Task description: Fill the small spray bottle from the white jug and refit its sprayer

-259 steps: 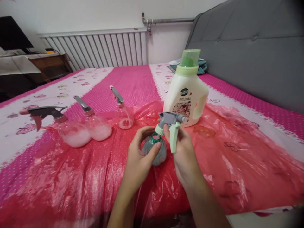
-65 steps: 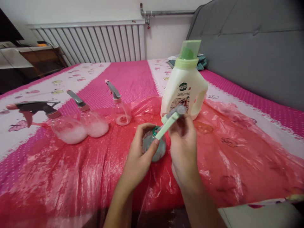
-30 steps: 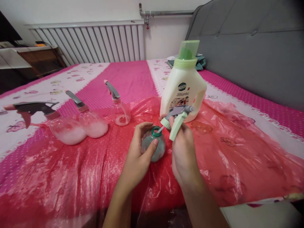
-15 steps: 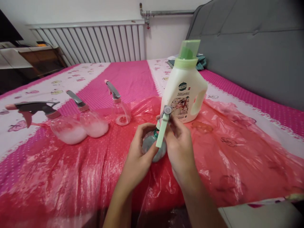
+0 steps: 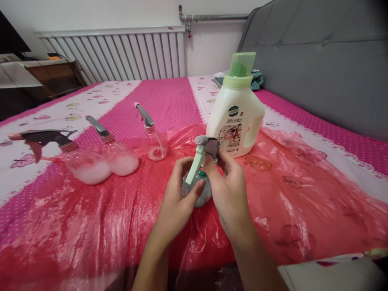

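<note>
A small clear green spray bottle (image 5: 203,195) stands on red plastic sheeting in front of me. My left hand (image 5: 179,192) is wrapped round its body, thumb across the front. On the bottle's neck sits a pale green and grey trigger spray head (image 5: 201,151), its trigger pointing down toward me and to the left. My right hand (image 5: 228,178) grips this head with thumb and fingers; part of the collar is hidden behind the thumb. Just behind the hands rises a white detergent bottle (image 5: 236,109) with a green cap.
Two pink spray bottles with foamy contents, one at the far left (image 5: 87,166) and one beside it (image 5: 119,157), lean on the red plastic sheet (image 5: 100,226). A third pink spray bottle (image 5: 155,143) stands upright. A grey headboard (image 5: 318,60) borders the right.
The spray head has turned on the bottle, so its trigger has swung to the left and its nozzle shows more from the side. My left hand has kept its hold on the bottle.
</note>
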Available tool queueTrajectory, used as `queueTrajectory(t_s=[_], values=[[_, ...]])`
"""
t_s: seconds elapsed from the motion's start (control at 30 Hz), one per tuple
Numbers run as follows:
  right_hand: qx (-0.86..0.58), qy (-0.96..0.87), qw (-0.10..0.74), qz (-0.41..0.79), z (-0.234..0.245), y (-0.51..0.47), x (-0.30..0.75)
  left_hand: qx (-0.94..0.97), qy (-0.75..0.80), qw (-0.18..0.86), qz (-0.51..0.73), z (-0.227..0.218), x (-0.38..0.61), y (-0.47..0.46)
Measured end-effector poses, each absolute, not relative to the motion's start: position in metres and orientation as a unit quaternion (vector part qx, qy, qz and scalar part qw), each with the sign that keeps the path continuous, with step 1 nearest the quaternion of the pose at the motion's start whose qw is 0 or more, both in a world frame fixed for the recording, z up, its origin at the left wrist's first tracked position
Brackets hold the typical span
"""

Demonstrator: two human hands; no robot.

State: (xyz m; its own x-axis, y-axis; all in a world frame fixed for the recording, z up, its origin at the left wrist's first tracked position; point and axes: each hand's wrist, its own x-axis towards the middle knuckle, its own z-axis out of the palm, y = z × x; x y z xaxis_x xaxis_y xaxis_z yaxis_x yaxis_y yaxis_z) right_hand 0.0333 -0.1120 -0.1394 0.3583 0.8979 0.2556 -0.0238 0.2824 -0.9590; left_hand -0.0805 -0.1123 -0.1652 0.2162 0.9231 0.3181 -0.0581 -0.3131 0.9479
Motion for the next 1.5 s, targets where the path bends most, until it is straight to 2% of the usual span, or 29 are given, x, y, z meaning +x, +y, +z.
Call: queueTrajectory(t_s=[0.67, 0.93, 1.07, 1.23, 1.37, 1.5], values=[[-0.522, -0.467, 0.642, 0.311, -0.136, -0.114, 0.032, 0.602, 0.385, 0.467, 0.521, -0.166, -0.078, -0.114], [-0.531, -0.442, 0.642, 0.332, -0.150, -0.113, 0.035, 0.588, 0.442, 0.475, 0.483, -0.166, -0.080, -0.128], [-0.509, -0.427, 0.652, 0.365, -0.151, -0.114, 0.035, 0.585, 0.431, 0.487, 0.485, -0.163, -0.079, -0.128], [-0.545, -0.418, 0.642, 0.341, -0.150, -0.114, 0.031, 0.577, 0.442, 0.491, 0.480, -0.164, -0.079, -0.126], [-0.515, -0.395, 0.657, 0.383, -0.152, -0.113, 0.031, 0.588, 0.432, 0.480, 0.487, -0.165, -0.079, -0.126], [-0.528, -0.400, 0.657, 0.361, -0.154, -0.112, 0.032, 0.593, 0.425, 0.477, 0.489, -0.165, -0.079, -0.127]])
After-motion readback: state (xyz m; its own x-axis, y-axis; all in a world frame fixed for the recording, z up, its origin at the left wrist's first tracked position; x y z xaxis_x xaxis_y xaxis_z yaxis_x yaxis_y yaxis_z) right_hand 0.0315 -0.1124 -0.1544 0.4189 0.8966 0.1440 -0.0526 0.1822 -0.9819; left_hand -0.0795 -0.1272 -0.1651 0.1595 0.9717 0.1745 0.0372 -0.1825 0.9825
